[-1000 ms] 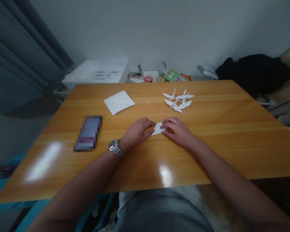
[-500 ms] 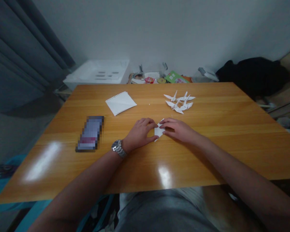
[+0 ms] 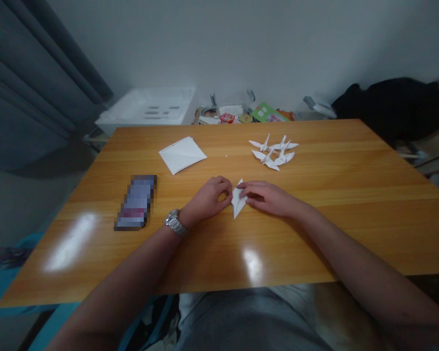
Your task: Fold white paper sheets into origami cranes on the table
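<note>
Presses a small, kite-shaped piece of folded white paper (image 3: pixel 237 204) to the middle of a glossy, brown wooden table (image 3: pixel 351 195).
Has a dark, rectangular phone (image 3: pixel 136 202) with pixelated screen near the left edge, perhaps for easy viewing; has white, square-cornered paper sheets with punched holes (image 3: pixel 183 156) towards the back left corner, likely clear of the elbows. Wears a silver, metal-link watch (image 3: pixel 174 223). Pinches the folded paper's left side between thumb and fingertips of bare left hand (image 3: pixel 212 196), seemingly for control. Rests fingertips of bare right hand (image 3: pixel 272 197) on its right side, with thumb spread apart, apparently against slipping. Has clustered, winged white paper birds (image 3: pixel 266 158) near the back edge, probably to spare delicate wings.
</note>
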The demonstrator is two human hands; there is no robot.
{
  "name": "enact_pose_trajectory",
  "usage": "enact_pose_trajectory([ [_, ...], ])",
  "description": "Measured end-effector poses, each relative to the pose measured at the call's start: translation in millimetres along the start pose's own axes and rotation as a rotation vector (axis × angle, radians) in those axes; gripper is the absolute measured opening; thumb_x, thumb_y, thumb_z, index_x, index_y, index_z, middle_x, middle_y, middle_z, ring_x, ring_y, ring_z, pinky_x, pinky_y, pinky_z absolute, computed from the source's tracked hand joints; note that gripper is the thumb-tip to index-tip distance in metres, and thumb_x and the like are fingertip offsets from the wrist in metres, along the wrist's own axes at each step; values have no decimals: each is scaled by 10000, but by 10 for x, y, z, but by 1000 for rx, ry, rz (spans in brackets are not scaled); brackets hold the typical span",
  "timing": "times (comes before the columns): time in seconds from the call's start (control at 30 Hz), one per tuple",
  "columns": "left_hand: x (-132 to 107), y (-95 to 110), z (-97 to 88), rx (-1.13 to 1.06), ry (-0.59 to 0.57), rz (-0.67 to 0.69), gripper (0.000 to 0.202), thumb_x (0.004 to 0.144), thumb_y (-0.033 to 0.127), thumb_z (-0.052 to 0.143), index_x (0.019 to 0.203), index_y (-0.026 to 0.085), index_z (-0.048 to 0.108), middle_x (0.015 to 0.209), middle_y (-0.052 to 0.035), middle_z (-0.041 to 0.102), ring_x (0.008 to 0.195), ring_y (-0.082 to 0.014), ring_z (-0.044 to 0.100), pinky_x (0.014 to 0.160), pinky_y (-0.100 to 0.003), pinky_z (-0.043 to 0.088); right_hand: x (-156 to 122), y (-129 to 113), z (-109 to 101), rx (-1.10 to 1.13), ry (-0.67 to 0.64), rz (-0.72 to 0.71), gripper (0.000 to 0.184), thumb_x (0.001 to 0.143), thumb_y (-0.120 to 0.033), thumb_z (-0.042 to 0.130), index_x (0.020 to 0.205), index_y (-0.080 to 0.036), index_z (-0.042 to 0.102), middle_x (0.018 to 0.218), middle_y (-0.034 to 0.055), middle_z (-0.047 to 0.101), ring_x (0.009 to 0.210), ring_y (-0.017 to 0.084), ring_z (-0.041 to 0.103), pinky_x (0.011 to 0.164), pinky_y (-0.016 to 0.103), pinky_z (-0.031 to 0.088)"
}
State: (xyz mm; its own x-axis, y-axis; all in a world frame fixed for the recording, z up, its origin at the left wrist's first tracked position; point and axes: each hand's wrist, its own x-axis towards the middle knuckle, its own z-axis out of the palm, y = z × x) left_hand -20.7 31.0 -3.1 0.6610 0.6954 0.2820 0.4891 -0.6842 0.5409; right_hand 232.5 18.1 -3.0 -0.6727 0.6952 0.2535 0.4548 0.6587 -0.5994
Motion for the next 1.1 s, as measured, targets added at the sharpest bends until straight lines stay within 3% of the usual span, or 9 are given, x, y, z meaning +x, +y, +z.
enact_pose_trajectory([
  [0.17, -45, -25, -91, -5, -93, 59, 209, 920, 205, 612, 1125, 219, 650, 1222, -85, 595, 1161, -234, 563, 1053, -405, 462, -7, -32, -6, 55, 3, 30, 113, 960, -282, 625, 904, -215, 696, 1293, 121, 707, 1238, 264, 645, 1030, 481, 499],
  [0.3, -62, -9, -95, 24, -108, 53, 248, 901, 201, 633, 1148, 220, 634, 1266, -91, 574, 1194, -249, 543, 1080, -419, 443, -40, 14, 12, 50, -20, 35, 120, 914, -279, 696, 820, -205, 679, 1385, 138, 643, 1267, 270, 621, 1049, 463, 489],
  [0.4, -65, 16, -90, 43, -108, 56, 247, 903, 208, 637, 1150, 213, 624, 1277, -98, 562, 1203, -256, 533, 1087, -425, 435, -73, 16, 19, 11, -12, 14, 51, 878, -234, 733, 899, -203, 699, 1430, 146, 595, 1322, 279, 568, 1071, 461, 474],
  [0.47, -61, 40, -89, 44, -111, 77, 230, 907, 209, 639, 1137, 206, 626, 1282, -103, 554, 1212, -257, 525, 1091, -420, 429, -86, -12, 29, -30, 21, -12, 99, 876, -197, 728, 972, -204, 709, 1381, 143, 615, 1294, 279, 573, 1062, 466, 475],
  [0.67, -46, 118, -65, -78, -227, 117, 208, 967, 131, 495, 1107, 208, 628, 1135, -75, 602, 1052, -196, 596, 977, -334, 485, -104, -101, 74, 40, -10, -49, 122, 960, -166, 607, 990, -226, 709, 1081, 79, 664, 1006, 198, 658, 888, 361, 546],
  [0.83, -41, 155, -83, -129, -245, 106, 197, 928, 239, 656, 1124, 217, 645, 1157, -77, 604, 1085, -218, 595, 978, -345, 482, -112, -81, 58, 123, -45, -50, 163, 882, -225, 739, 1044, -224, 715, 1126, 79, 637, 1064, 213, 633, 938, 380, 534],
  [1.1, -35, 169, -89, -172, -233, 102, 231, 908, 312, 722, 1116, 226, 673, 1164, -81, 609, 1093, -218, 597, 987, -354, 478, -98, -83, 53, 174, -32, -22, 106, 899, -244, 724, 1003, -234, 736, 1105, 69, 645, 1043, 205, 644, 941, 379, 534],
])
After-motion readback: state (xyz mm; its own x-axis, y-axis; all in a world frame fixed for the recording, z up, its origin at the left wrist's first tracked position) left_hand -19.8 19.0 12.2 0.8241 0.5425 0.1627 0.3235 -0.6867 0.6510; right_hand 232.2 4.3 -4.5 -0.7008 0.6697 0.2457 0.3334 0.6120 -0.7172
